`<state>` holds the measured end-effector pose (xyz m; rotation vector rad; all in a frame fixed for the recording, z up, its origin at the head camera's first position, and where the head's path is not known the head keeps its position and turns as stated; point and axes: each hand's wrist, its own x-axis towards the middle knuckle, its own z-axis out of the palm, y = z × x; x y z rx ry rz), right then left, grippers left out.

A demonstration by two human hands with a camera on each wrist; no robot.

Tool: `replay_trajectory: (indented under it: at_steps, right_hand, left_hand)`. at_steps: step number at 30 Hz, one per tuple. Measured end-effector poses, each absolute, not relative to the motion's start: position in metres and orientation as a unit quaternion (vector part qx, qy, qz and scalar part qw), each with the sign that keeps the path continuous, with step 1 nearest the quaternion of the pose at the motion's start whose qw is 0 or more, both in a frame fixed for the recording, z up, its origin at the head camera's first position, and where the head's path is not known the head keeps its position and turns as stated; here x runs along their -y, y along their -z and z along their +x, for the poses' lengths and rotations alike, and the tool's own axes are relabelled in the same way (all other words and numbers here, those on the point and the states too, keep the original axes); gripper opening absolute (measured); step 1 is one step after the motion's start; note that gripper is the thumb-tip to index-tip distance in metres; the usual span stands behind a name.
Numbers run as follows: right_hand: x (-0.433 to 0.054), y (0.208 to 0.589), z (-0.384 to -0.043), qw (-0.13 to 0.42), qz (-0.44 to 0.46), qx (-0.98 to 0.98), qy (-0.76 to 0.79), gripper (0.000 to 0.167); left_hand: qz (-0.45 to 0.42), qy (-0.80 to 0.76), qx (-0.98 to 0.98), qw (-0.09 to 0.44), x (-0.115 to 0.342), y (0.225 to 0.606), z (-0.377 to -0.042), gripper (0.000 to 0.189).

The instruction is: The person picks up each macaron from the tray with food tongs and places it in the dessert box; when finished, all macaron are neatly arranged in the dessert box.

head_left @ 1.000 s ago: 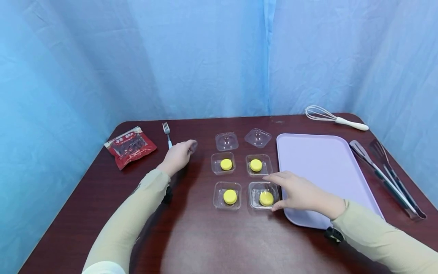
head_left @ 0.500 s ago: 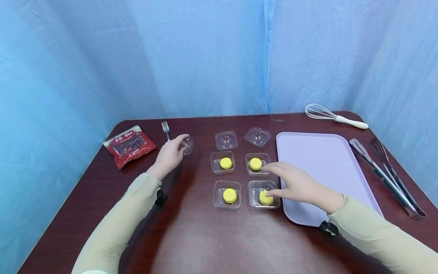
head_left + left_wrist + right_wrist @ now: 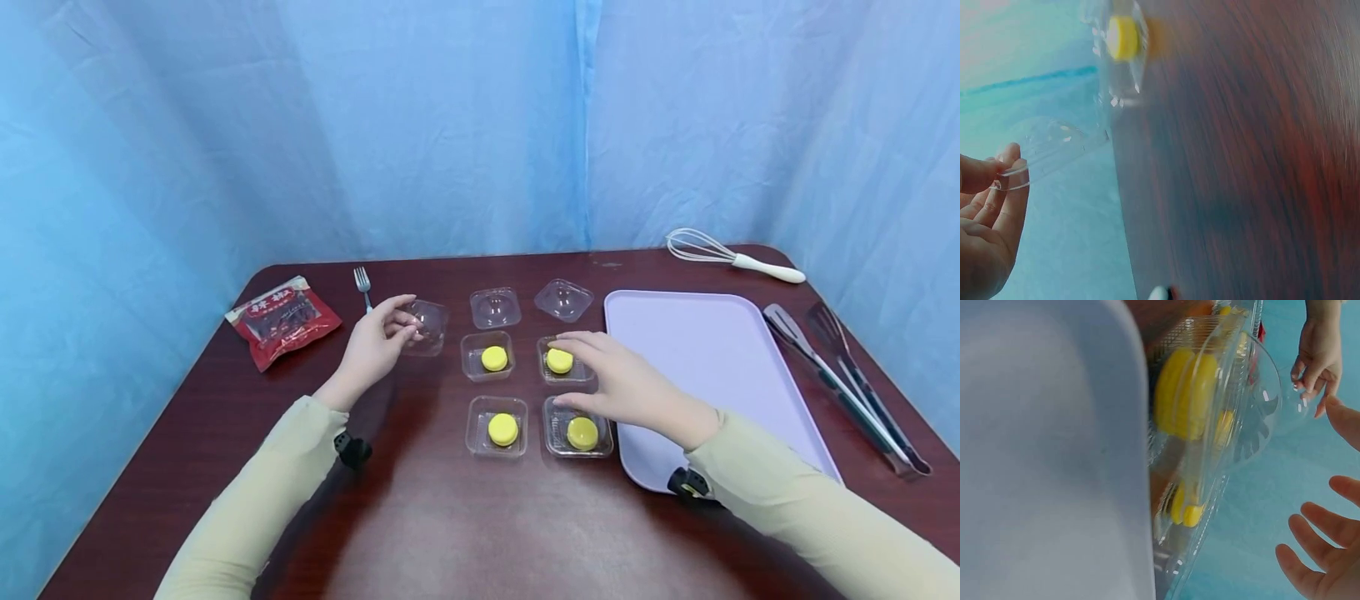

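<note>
My left hand pinches a clear plastic domed lid by its edge, left of the containers. In the left wrist view thumb and fingers grip the rim of that lid. My right hand, fingers spread and holding nothing, hovers over the two right-hand containers. Below it the near right container holds a yellow macaron, and a clear dome covers it in the right wrist view. Similar macarons sit in the far right container, the far left container and the near left container.
Two more clear lids, a left one and a right one, lie behind the containers. A lilac tray is at right, beside tongs and a whisk. At left are a fork and a red food packet.
My right hand has lifted off the near right container and moved back and left. My left hand has turned the lid, which now shows more fully and lies nearer the containers.
</note>
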<state>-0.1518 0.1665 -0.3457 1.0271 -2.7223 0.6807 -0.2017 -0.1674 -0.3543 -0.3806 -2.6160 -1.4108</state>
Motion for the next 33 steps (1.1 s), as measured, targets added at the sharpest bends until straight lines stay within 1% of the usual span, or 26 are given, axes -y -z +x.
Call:
replay_trajectory:
  at_steps: [9, 15, 19, 24, 28, 33]
  right_hand:
    - [-0.146, 0.344, -0.157, 0.121, 0.34, 0.905, -0.224, 0.074]
    - [-0.134, 0.339, -0.156, 0.129, 0.352, 0.897, -0.233, 0.078]
    - [-0.127, 0.338, -0.155, 0.142, 0.367, 0.888, -0.237, 0.08]
    - [-0.123, 0.339, -0.154, 0.16, 0.39, 0.876, -0.233, 0.081]
    - [-0.122, 0.341, -0.153, 0.169, 0.411, 0.866, -0.23, 0.081]
    - [-0.122, 0.345, -0.151, 0.181, 0.434, 0.855, -0.217, 0.081]
  left_hand:
    - [-0.107, 0.614, 0.782, 0.015, 0.154, 0.345, -0.186, 0.048]
    - [-0.123, 0.686, 0.716, -0.034, 0.14, 0.342, -0.17, 0.048]
    - [-0.136, 0.715, 0.683, -0.065, 0.132, 0.343, -0.161, 0.049]
    - [-0.146, 0.733, 0.658, -0.088, 0.122, 0.343, -0.149, 0.05]
    - [-0.137, 0.749, 0.64, -0.109, 0.114, 0.344, -0.141, 0.051]
    - [-0.106, 0.765, 0.622, -0.13, 0.109, 0.347, -0.136, 0.051]
